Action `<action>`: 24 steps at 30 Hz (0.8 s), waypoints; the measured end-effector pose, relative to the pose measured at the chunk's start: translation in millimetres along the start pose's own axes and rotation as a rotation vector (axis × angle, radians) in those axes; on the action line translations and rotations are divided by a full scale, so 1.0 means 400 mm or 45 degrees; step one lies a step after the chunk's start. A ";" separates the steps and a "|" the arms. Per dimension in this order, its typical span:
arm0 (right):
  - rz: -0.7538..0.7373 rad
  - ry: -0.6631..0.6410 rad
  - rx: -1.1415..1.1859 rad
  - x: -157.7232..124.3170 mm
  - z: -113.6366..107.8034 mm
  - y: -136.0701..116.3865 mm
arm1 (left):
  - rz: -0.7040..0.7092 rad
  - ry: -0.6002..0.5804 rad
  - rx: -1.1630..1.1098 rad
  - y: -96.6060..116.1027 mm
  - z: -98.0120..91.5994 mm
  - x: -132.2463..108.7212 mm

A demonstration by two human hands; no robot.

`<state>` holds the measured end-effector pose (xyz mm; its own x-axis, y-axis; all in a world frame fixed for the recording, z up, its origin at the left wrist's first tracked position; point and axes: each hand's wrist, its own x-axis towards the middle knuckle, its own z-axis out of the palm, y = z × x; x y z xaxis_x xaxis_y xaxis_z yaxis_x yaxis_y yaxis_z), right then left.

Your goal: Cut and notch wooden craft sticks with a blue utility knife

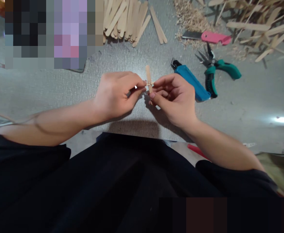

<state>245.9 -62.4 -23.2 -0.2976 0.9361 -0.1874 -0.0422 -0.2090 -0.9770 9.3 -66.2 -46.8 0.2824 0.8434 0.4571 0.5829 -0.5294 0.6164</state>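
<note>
"Since the flat stick is so slim, do the left hand and the right hand both crowd around it for control?"

"Probably. In the head view, the left hand pinches one end of a thin crosspiece; the right hand grips the flat stick's lower end between thumb and fingers, with a fingertip at the crosspiece's other end. That likely steadies both."

"Where are they?"

"Over the desk, between the hands, the flat stick's free end pointing to the far side."

"And the count?"

"One flat stick, one crosspiece. Beyond, two loose sticks lie beside a stick pile too overlapped to count. One pink-handled knife rests by the shavings. One pair of pliers and one blue tool lie near the right hand, presumably for easy reach. At far right, a heap of crossed sticks defies counting."
</note>
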 end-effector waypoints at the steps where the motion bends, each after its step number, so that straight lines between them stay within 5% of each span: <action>1: -0.014 -0.004 -0.005 0.000 -0.001 0.000 | -0.047 -0.004 -0.040 0.003 -0.001 0.001; 12: -0.077 0.007 -0.048 0.010 -0.015 0.013 | -0.363 -0.053 -0.514 0.029 -0.008 0.035; 24: -0.066 -0.021 -0.076 0.018 -0.024 0.018 | -0.424 -0.122 -0.517 0.011 0.001 0.032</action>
<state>252.6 -54.6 -32.5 -0.3120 0.9404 -0.1353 -0.0014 -0.1428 -0.9897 15.6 -57.5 -38.5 0.2115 0.9664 0.1458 0.3167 -0.2089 0.9252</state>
